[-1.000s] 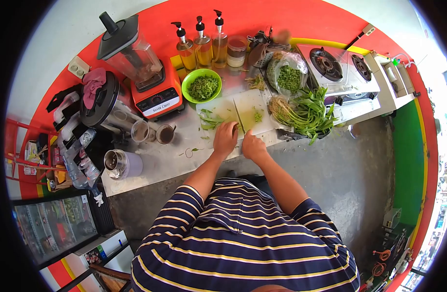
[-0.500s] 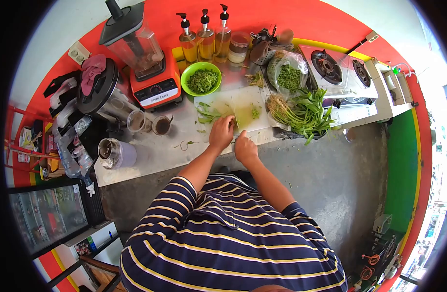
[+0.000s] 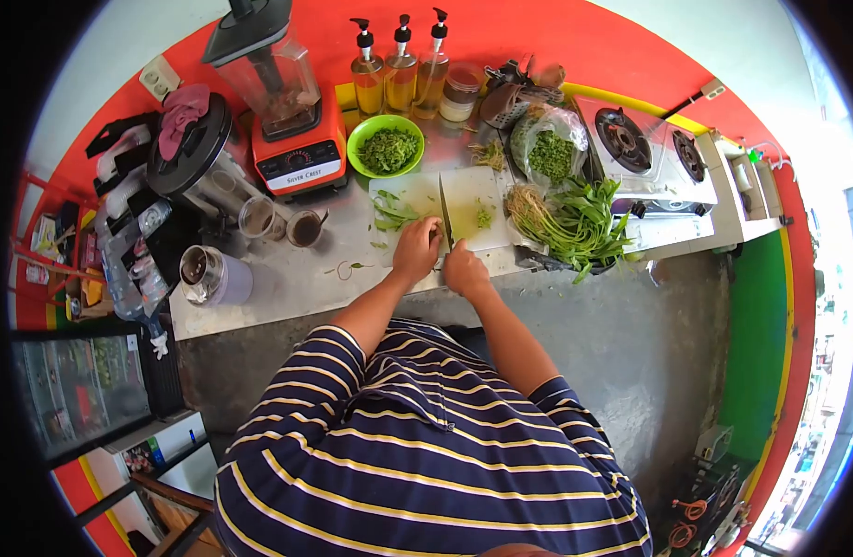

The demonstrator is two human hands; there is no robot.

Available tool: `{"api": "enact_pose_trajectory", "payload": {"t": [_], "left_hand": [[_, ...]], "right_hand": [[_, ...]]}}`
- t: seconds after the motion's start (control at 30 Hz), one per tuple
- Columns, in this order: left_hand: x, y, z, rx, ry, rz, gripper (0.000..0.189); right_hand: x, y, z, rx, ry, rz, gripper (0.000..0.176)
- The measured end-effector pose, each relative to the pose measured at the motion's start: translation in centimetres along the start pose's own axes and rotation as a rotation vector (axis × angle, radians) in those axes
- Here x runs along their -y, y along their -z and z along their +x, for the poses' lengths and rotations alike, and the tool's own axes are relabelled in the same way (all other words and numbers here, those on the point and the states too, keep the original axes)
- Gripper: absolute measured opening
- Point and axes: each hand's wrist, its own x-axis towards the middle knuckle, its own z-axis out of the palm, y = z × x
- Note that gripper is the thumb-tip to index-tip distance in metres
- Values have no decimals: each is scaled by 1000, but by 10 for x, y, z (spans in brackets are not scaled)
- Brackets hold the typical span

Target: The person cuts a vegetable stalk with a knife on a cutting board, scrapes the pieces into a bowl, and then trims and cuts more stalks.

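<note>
My right hand (image 3: 465, 269) is closed around the handle of a knife (image 3: 445, 206), whose blade points away from me over a white cutting board (image 3: 487, 235). Just left of the blade, my left hand (image 3: 417, 249) rests at the board's near edge with its fingers curled together. Whatever those fingers pinch is hidden. Loose green leaves (image 3: 392, 212) lie on the board beyond my left hand, and a small heap of chopped greens (image 3: 484, 215) sits right of the blade.
A green bowl (image 3: 354, 160) of chopped leaves stands behind the board, beside an orange blender (image 3: 301, 153). Pump bottles (image 3: 400, 79) line the wall. To the right are a bunch of leafy greens (image 3: 575, 218) and a gas stove (image 3: 645, 153). Cups (image 3: 306, 229) stand left.
The knife blade has turned from showing a broad, pale face to showing a thin, dark profile. Both hands stay close together at the board's near edge. The whole view has shifted slightly.
</note>
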Motion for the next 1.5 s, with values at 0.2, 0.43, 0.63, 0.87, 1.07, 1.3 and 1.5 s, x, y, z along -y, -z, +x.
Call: {"api": "enact_pose_trajectory", "payload": {"t": [0.2, 0.43, 0.63, 0.87, 1.07, 1.3, 1.5], "left_hand": [[6, 2, 1, 51, 6, -54, 29], [-4, 8, 7, 78, 108, -134, 24], [1, 12, 9, 91, 185, -207, 21], [10, 38, 19, 334, 233, -373, 17], [1, 126, 6, 303, 233, -310, 18], [5, 155, -52, 235, 375, -176, 15], [4, 150, -72, 228, 432, -167, 15]], "right_hand": [[1, -5, -3, 2, -9, 30, 36], [10, -8, 0, -47, -28, -14, 32], [10, -5, -10, 24, -15, -2, 32], [0, -3, 5, -20, -29, 16, 38], [-24, 23, 5, 1, -6, 59, 42], [-38, 19, -7, 157, 135, 72, 47], [-68, 21, 4, 11, 63, 9, 43]]}}
